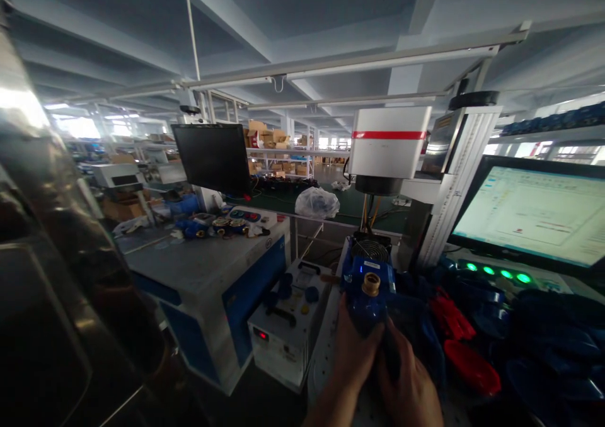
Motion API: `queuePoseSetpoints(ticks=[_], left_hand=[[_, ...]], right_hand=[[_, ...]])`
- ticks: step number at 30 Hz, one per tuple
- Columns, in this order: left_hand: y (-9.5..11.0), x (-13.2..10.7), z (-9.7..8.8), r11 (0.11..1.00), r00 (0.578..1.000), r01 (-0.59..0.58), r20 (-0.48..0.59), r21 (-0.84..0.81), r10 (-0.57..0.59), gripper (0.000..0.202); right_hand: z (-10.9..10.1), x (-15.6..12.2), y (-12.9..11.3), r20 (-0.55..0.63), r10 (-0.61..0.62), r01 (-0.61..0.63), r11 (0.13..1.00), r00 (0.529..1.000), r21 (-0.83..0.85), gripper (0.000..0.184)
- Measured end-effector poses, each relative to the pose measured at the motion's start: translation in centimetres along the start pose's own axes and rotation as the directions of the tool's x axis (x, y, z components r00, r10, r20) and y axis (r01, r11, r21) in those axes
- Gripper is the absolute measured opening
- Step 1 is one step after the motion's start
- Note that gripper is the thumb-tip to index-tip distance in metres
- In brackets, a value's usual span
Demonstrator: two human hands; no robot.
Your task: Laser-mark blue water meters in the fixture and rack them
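Workbench (325, 359), meter (369, 293) between left hand (353, 353), right hand (410, 386)

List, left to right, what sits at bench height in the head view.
Grey-and-blue metal cabinet → white box-shaped unit with a black handle → blue metal valve body with a brass port, held between left hand and right hand → red plastic pieces → lit flat computer monitor.

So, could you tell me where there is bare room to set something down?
The grey top of the blue-sided cabinet is bare up to the small blue parts at its far end. Right of the hand-held blue brass-ported meter, blue housings and red caps crowd.
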State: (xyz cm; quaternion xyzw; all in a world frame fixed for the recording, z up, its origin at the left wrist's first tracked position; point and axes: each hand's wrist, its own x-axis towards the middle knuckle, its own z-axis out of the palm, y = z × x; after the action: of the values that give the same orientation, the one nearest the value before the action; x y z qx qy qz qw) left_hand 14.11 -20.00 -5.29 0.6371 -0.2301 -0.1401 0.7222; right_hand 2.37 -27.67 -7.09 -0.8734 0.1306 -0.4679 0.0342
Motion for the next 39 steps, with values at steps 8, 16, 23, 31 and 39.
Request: queuePoseSetpoints(ticks=[8,16,23,31,39], left_hand=[[-0.7,0.3,0.0,0.999,0.999,0.033,0.023,0.014,-0.034,0.109],[-0.8,0.4,0.0,1.0,1.0,0.003,-0.013,-0.022,-0.003,0.108],[-0.8,-0.4,-0.1,1.0,0.996,-0.028,-0.081,-0.011,0.027,0.106],[-2.5,-2.6,-2.6,0.981,0.971,-0.101,-0.23,-0.166,0.061,0.07],[-1.7,-2.3,-2.8,0.968,0.906,-0.156,-0.418,-0.197,0.061,0.029]], right_hand=[[0.0,-0.1,0.0,0.021,0.026,-0.026,1.0,0.999,-0.008,0.052],[0.0,-0.5,0.0,0.024,0.022,-0.022,1.0,0.999,0.005,0.051],[-1.2,0.6,-0.5,-0.026,-0.079,0.08,0.996,0.997,0.046,0.061],[-9.7,-3.4,-1.8,0.05,-0.13,0.123,0.985,0.99,0.124,0.043],[-16.5,-12.4,-0.4,0.342,-0.141,0.113,0.988,0.929,0.101,0.039]])
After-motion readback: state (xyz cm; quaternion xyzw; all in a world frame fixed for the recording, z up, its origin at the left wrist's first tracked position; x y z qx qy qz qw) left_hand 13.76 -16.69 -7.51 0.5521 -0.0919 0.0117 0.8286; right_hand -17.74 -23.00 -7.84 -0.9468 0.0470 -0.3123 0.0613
